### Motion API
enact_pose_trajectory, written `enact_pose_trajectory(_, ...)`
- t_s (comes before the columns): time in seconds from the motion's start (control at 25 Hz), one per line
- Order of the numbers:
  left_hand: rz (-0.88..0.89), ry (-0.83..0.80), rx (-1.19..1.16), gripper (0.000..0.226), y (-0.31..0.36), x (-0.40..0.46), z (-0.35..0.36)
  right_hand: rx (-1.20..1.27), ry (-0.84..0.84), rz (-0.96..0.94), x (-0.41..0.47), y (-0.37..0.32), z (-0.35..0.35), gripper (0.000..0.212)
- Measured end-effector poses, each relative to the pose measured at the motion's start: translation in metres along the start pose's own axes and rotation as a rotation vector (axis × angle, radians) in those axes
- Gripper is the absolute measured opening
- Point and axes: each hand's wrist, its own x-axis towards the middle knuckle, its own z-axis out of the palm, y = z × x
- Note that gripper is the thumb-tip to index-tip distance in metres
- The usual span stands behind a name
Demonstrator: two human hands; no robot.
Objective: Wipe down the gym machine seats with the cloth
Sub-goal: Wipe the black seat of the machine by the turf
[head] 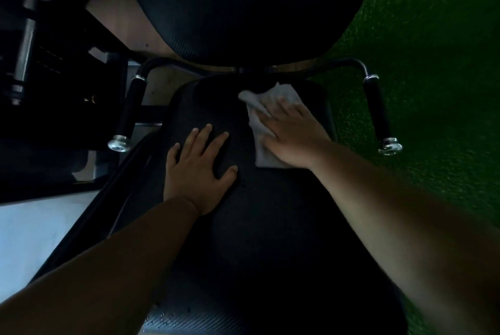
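The black padded seat [270, 213] of the gym machine fills the middle of the head view. A pale grey cloth [259, 107] lies crumpled on the seat's far right part. My right hand [292, 134] lies flat on the cloth with straight fingers, pressing it onto the pad. My left hand [198, 167] rests flat on the bare seat to the left of the cloth, fingers spread, holding nothing. Beyond the seat rises the black back pad [243, 4].
Two black handles with chrome end caps flank the seat, the left handle [130, 112] and the right handle [377, 112]. Weight plates on a bar [27, 9] stand at the far left. Green turf [433, 64] covers the floor to the right, pale floor [27, 231] to the left.
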Motion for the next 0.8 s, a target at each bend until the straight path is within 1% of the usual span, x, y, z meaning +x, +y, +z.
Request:
enact_pose_trajectory(0.04, -0.003, -0.004, 0.000, 0.076, 0.000, 0.000, 0.000, 0.024, 0.012, -0.047, -0.018, 0.011, 0.004, 0.062)
enact_pose_trajectory(0.08, -0.008, -0.009, -0.005, 0.076, 0.000, 0.001, 0.000, 0.063, 0.036, -0.031, -0.031, 0.023, 0.005, 0.063)
enact_pose_trajectory(0.16, -0.010, -0.012, -0.013, 0.076, 0.000, 0.001, 0.000, 0.101, 0.067, 0.107, -0.026, 0.043, 0.003, 0.064)
enact_pose_trajectory(0.28, -0.006, -0.008, -0.011, 0.075, -0.001, 0.001, 0.000, 0.157, 0.022, 0.359, 0.031, 0.034, -0.009, 0.062)
enact_pose_trajectory(0.32, -0.006, -0.002, -0.008, 0.074, -0.001, 0.001, 0.001, 0.168, 0.005, 0.405, 0.048, 0.021, -0.014, 0.064)
enact_pose_trajectory(0.36, -0.008, 0.003, -0.006, 0.074, -0.002, 0.001, 0.002, 0.136, -0.006, 0.399, 0.058, 0.008, -0.017, 0.065)
enact_pose_trajectory(0.4, -0.008, 0.004, -0.002, 0.075, -0.002, 0.001, 0.002, 0.063, 0.009, 0.331, 0.058, -0.002, -0.016, 0.066)
enact_pose_trajectory(0.48, -0.006, -0.005, 0.009, 0.075, -0.002, 0.002, 0.001, -0.059, 0.036, 0.071, 0.026, -0.008, -0.002, 0.065)
enact_pose_trajectory(0.52, -0.005, -0.010, 0.012, 0.075, -0.002, 0.002, 0.000, -0.053, 0.029, -0.034, 0.003, -0.001, 0.004, 0.064)
enact_pose_trajectory(0.56, -0.006, -0.013, 0.010, 0.076, -0.002, 0.002, 0.000, -0.015, 0.020, -0.081, -0.016, 0.011, 0.007, 0.064)
enact_pose_trajectory(0.6, -0.007, -0.014, 0.007, 0.076, -0.002, 0.002, 0.000, 0.027, 0.014, -0.051, -0.026, 0.025, 0.008, 0.064)
enact_pose_trajectory(0.68, -0.008, -0.009, 0.002, 0.075, -0.001, 0.001, 0.000, 0.044, 0.038, 0.111, -0.013, 0.041, 0.005, 0.065)
enact_pose_trajectory(0.72, -0.009, -0.007, 0.001, 0.075, -0.001, 0.001, 0.000, 0.043, 0.054, 0.204, 0.006, 0.037, 0.002, 0.064)
enact_pose_trajectory(0.8, -0.008, -0.004, -0.008, 0.075, -0.001, 0.002, -0.001, 0.086, 0.071, 0.354, 0.043, 0.004, -0.007, 0.062)
